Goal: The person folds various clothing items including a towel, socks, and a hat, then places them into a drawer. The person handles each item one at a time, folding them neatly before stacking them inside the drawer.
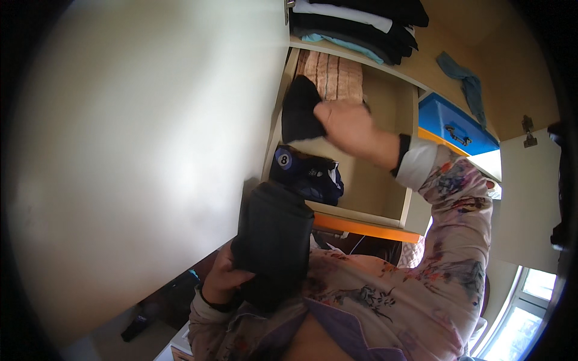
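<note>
In my right hand [347, 128] is a small black cloth item [301, 110], held over a pulled-out drawer [379, 189]. Low at the left, my left hand [226, 275] grips a larger folded black garment [277, 234] close to my body. Inside the drawer, a peach striped folded cloth [336, 74] lies at the back. Toward the drawer's front left sits a folded navy garment [311, 178] with a round number patch. The black cloth in my right hand partly covers the space between these two.
A large white door [149, 149] stands along the left side. Above the drawer, a shelf holds a stack of folded clothes [356, 27] and a loose blue-grey cloth [465, 83]. A blue drawer front [456, 122] with a metal handle is at the right.
</note>
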Motion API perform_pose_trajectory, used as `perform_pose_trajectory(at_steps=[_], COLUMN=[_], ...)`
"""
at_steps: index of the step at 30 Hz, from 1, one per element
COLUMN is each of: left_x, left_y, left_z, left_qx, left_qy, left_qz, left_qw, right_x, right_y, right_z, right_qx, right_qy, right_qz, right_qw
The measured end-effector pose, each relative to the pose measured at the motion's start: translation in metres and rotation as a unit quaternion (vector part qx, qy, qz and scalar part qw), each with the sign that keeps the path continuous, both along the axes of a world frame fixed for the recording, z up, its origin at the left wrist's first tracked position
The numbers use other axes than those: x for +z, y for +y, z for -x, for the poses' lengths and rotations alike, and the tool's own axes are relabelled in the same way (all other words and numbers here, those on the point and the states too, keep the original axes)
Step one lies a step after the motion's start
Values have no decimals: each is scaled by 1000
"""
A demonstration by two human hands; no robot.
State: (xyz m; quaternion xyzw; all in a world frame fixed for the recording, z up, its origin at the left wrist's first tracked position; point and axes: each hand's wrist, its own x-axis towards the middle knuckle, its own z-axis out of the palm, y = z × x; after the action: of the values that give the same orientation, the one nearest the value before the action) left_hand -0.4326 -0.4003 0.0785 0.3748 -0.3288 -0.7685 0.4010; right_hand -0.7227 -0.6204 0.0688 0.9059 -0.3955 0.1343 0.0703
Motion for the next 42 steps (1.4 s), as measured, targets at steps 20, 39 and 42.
perform_pose_trajectory(at_steps=[20, 39, 42], left_x=[-4, 24, 22], left_y=[2, -37, -47], left_z=[-4, 50, 73], left_qx=[-28, -59, -28], left_qy=[43, 6, 90], left_qz=[39, 64, 43], left_qw=[998, 996, 995], right_x=[-73, 30, 67], right_y=[21, 33, 75], right_z=[-13, 29, 31], right_qx=[-5, 7, 67], right_qy=[108, -257, -322], right_qz=[-266, -479, -671], right_qw=[958, 839, 665])
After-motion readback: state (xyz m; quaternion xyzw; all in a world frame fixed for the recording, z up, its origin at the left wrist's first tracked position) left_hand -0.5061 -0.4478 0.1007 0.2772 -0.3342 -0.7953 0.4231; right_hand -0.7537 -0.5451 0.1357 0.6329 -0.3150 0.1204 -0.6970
